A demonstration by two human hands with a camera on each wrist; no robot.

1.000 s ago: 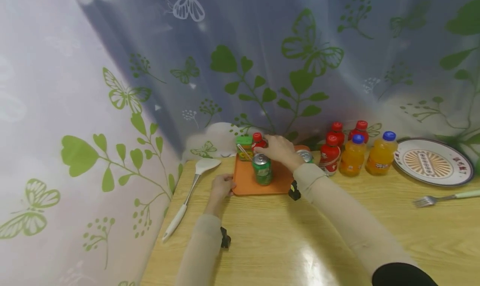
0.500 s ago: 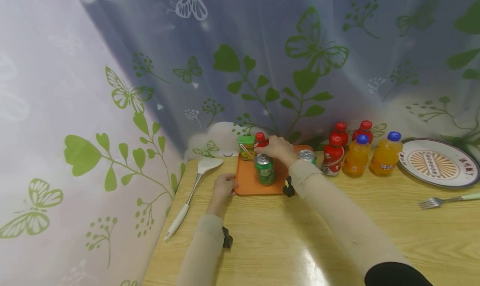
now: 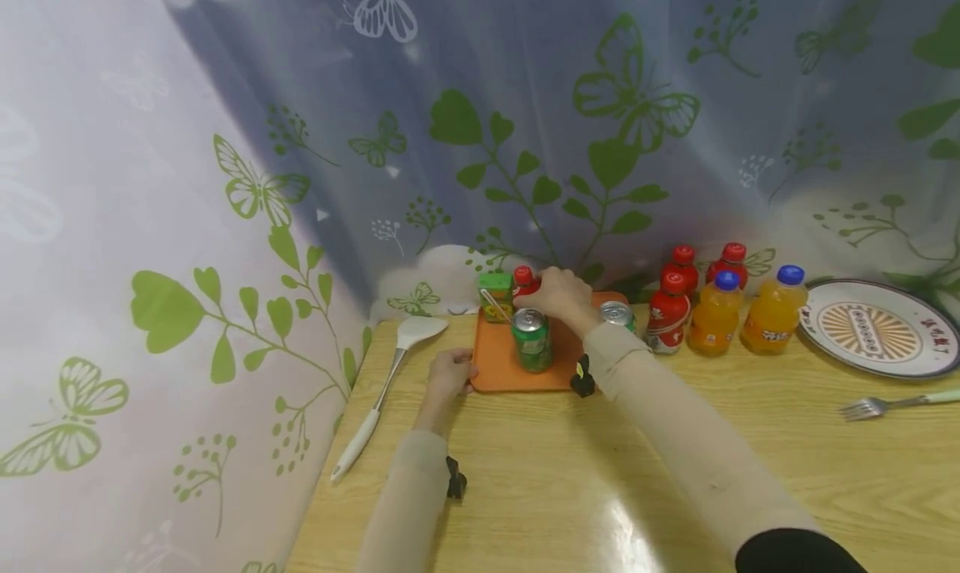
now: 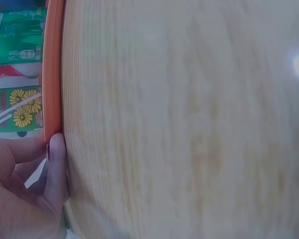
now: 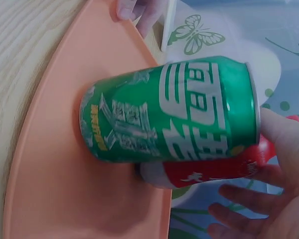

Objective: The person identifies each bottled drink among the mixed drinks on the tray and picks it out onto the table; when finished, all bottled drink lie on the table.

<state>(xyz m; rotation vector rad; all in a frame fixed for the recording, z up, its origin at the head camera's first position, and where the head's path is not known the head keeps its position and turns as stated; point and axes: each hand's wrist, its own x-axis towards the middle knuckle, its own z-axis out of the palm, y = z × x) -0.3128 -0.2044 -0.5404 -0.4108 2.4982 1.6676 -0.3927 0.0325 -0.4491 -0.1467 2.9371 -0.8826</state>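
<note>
My left hand pinches the left edge of the orange tray, its thumb and finger at the rim in the left wrist view. On the tray a green soda can stands upright towards the front. Behind this can, my right hand grips a red-capped bottle near its top, with some fingers spread in the right wrist view. A drink carton with a straw stands left of that bottle, at the tray's back corner. Partly hidden by my right wrist, a second can stands at the right side.
Right of the tray stand several bottles: red ones and orange drinks with blue caps. Beyond them are a patterned plate and a fork. A white spatula lies to the left. A printed curtain hangs behind.
The view has shifted slightly. My right hand stays at the red bottle and my left hand at the tray edge, with hardly any movement.
</note>
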